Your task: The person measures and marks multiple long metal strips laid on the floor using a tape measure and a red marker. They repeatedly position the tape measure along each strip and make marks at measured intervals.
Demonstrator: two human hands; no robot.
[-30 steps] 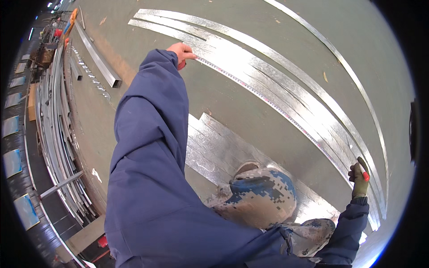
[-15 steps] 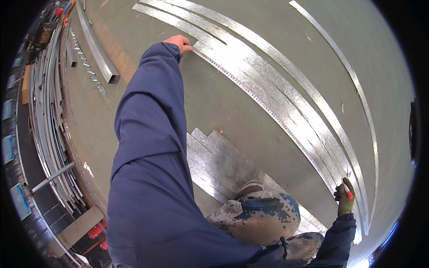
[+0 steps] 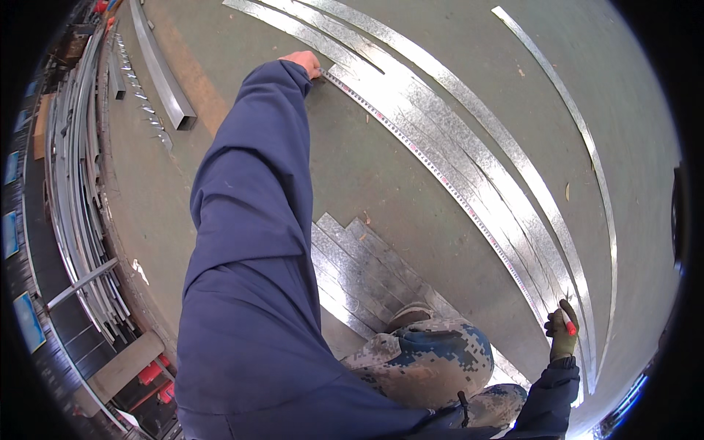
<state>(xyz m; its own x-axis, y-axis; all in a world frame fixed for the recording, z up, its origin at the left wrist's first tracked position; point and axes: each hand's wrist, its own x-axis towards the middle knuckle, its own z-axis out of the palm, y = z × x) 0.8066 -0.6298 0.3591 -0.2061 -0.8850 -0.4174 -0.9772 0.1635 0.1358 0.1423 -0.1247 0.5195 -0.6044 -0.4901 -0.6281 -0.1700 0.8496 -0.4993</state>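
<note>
Head view: we list one left hand [image 3: 304, 62], bare, at the upper end of a printed tape measure [image 3: 414, 149], its fingers bent and pinching that end; one right hand [image 3: 563, 334], in a dark green glove, its fingers wrapped round a red-ended marker [image 3: 570, 326], set beside the tape's lower end; whether these fingers also press the tape, we cannot tell.

The tape measure lies stretched between the two hands, along the near edge of a row of galvanised sheet-metal strips [image 3: 440, 132] on the grey-green floor [image 3: 455, 249]; we note one narrow metal strip [image 3: 587, 136] apart, beyond the row; a second group of strips [image 3: 359, 257] near the knee in camouflage trousers [image 3: 440, 359]; one navy sleeve [image 3: 253, 183] across the middle; at left, a rectangular metal tube [image 3: 161, 81] and a pile of long metal profiles [image 3: 73, 169]; one dry leaf [image 3: 567, 191].
</note>
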